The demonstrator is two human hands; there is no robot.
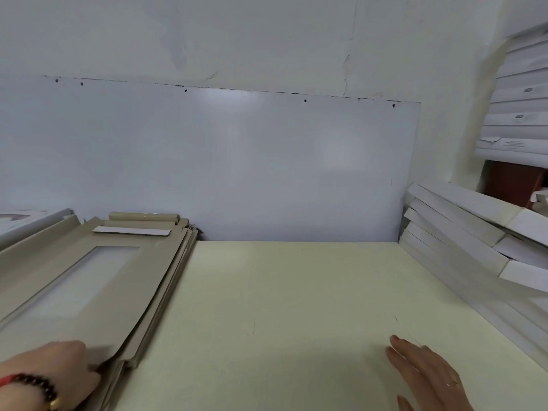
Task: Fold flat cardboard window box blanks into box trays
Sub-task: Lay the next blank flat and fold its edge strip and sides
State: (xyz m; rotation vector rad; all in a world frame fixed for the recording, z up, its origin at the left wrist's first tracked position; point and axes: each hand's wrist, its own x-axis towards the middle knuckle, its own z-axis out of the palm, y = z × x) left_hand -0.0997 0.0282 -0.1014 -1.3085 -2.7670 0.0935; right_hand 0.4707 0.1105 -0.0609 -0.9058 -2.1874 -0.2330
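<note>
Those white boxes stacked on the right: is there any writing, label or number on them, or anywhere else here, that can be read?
No text is readable.
White boxes, upper right: small dark printed marks, too blurred to read.
Cardboard blanks, left: no print visible.

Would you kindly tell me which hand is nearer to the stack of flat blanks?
Left. The left hand grips the stack of flat blanks at its near corner; the right hand hovers apart, over the table.

Left hand (63,370) at seven o'clock, fingers curled under, beaded wrist; right hand (427,378) at five o'clock, fingers straight, spread flat.
</note>
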